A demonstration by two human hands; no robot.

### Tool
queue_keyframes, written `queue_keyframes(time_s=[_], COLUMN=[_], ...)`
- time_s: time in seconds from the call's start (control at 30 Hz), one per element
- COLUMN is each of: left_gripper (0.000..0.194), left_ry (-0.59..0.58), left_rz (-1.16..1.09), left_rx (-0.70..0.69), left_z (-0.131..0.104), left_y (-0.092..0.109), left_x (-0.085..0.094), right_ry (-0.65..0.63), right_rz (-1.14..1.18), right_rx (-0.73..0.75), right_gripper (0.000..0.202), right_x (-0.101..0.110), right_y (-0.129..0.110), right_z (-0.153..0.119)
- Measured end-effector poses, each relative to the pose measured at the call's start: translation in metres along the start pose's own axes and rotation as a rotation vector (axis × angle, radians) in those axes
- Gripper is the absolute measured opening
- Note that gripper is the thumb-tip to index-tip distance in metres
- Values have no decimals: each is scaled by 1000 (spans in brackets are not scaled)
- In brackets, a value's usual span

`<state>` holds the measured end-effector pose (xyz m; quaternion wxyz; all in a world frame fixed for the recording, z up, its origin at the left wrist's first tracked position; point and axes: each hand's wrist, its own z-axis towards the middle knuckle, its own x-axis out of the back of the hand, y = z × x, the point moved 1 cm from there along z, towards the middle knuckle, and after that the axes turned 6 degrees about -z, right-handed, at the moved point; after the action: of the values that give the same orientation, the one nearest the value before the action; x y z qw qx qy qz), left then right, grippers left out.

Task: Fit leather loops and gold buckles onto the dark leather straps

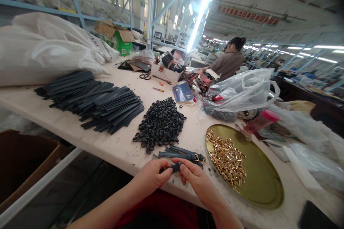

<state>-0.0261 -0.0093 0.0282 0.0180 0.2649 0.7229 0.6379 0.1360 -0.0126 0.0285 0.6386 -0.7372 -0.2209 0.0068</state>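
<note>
Between my two hands, at the table's front edge, is a short dark strap (176,167). My left hand (153,175) pinches its left part, and my right hand (192,172) grips its right end with thumb and fingers. Just behind them lie several dark straps with gold buckles (178,154). A heap of small dark loops (162,123) rises beyond those. To the left, long dark strips (99,100) are piled in a slanted row. On the right, a round gold tray (262,171) holds many small gold buckles (228,159).
A white sack (51,48) covers the back left of the table (118,150). Farther back are scissors (145,76), a blue booklet (183,92) and plastic bags (242,89). A pink-lidded jar (262,121) lies behind the tray. A person (228,59) is in the background.
</note>
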Motion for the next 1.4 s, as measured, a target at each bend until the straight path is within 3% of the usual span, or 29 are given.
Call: queue_keyframes(time_s=[0.27,0.4,0.5,0.57,0.67,0.8,0.9,0.97,1.03,1.17,1.23,1.33,1.4], left_gripper=[26,30,27,18,27,19,20,22,21,14,15,16,17], left_ry=[79,135,94,37,-4,11,17,29,21,19,32,30,-16], left_rz=[-39,-131,-186,-217,-283,-342,-302,-229,-154,55,141,117,-49], left_rx=[-41,-65,-51,-52,-49,28,82,94,110,146,146,145,141], left_z=[-4,0,1,2,4,11,14,15,16,15,14,10,6], left_y=[3,4,8,9,5,-6,-8,-5,-2,2,3,6,9], left_x=[-10,-17,-17,-15,-12,-12,-11,-8,-5,-2,-2,-4,-6], right_ry=[33,86,207,304,365,324,296,247,158,-91,-149,-120,-45], right_rz=[70,264,398,371,274,229,361,451,514,699,789,823,775], right_rx=[-21,-61,-99,-120,-90,-4,-58,-125,-182,-233,-231,-198,-176], right_gripper=[42,38,35,32,28,32,47,40,30,31,27,24,24], right_x=[-6,-18,-24,-24,-22,-21,-18,-17,-17,-20,-21,-20,-18], right_y=[4,13,21,23,21,20,25,27,29,30,30,27,25], right_z=[-1,0,1,2,3,0,-2,-2,-1,-3,-6,-9,-11])
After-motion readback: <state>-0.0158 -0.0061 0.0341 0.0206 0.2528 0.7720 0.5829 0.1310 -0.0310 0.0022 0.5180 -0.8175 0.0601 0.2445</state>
